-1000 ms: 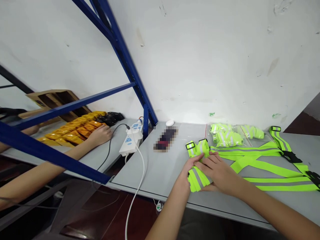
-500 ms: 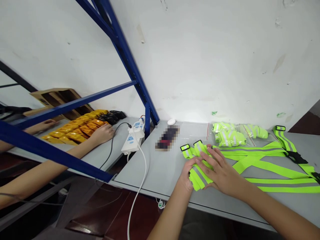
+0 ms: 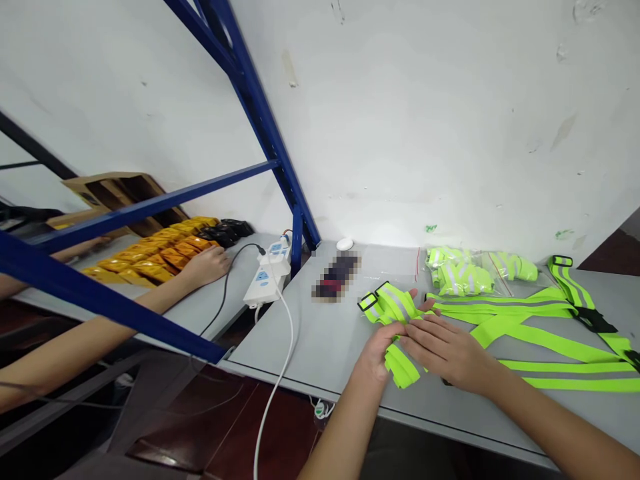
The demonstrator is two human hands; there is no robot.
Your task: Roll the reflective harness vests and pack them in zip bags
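Note:
Between my two hands is a folded neon-yellow reflective strap (image 3: 400, 303) with grey stripes. Two black buckles show at its upper left end, and a loose fold hangs below toward the table's front edge. My left hand (image 3: 383, 347) grips the bundle from the left, thumb on top. Flat across the bundle's right side lies my right hand (image 3: 443, 350), its fingers pressed together over the strap and hiding its middle. Right of my hands, another reflective strap set (image 3: 530, 327) is spread out on the grey table (image 3: 310, 340), with black buckles at its right end.
Clear bags of folded straps (image 3: 460, 273) lie by the wall. A blurred-out object (image 3: 336, 277) and a white round item (image 3: 345, 244) sit left of them. A power strip (image 3: 267, 280) and blue rack frame (image 3: 280, 167) stand left; beyond, another person's hand (image 3: 207, 263) touches yellow packets (image 3: 155, 257).
My right hand has moved lower and flattened over the bundle, its fingers now closer together. The buckle end has tilted, and the lower fold hangs looser.

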